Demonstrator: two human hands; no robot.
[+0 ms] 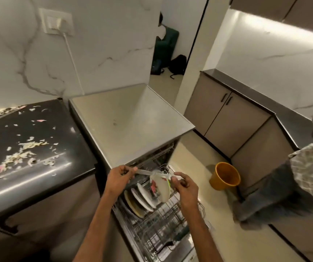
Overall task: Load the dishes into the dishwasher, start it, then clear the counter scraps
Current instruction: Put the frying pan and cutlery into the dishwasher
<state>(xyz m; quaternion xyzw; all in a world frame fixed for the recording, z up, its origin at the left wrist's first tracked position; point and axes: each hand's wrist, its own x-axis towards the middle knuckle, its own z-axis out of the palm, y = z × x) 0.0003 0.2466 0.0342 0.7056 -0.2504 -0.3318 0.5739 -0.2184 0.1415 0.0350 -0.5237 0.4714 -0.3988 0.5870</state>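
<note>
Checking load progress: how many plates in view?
4. Standing in the dishwasher rack: tan plate, middle white plate, right white plate. A fourth white plate is upright at the right hand. More may be hidden behind it.

The dishwasher (pixel 131 127), a steel-topped unit beside the black counter (pixel 38 178), stands open with its wire lower rack (pixel 163 224) drawn out. Three plates (pixel 142 199) stand on edge in a row at the rack's rear left. A white plate (pixel 161 190) with red and green marks is upright at the right end of that row; whether it rests in the rack cannot be told. A thin metal utensil (pixel 146 172) spans level above it, pinched between the left hand (pixel 121 178) and the right hand (pixel 185 184). Pale scraps (pixel 19 156) lie scattered across the counter.
</note>
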